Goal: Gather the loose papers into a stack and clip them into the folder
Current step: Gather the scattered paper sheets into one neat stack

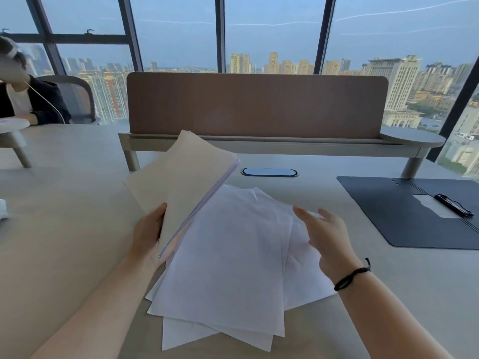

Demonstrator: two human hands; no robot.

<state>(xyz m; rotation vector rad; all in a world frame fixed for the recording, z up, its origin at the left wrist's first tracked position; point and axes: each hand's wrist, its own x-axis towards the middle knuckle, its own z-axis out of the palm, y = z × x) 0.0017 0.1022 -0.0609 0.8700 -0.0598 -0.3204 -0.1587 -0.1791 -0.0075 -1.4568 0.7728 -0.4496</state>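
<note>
Several loose white papers point(223, 260) lie fanned and overlapping on the desk in front of me. My left hand point(147, 229) grips a stack of sheets point(186, 172) by its near edge and holds it tilted up over the left side of the loose papers. My right hand point(326, 237) hovers with fingers spread above the right edge of the loose papers; a black cord circles its wrist. The dark folder point(404, 211) lies open flat at the right, its black clip point(452, 204) near the spine.
A brown divider panel point(256, 104) on a raised shelf runs across the back of the desk. An oval cable port point(269, 172) sits behind the papers. Another person point(23, 97) sits at the far left. A small white object point(3, 209) lies at the left edge.
</note>
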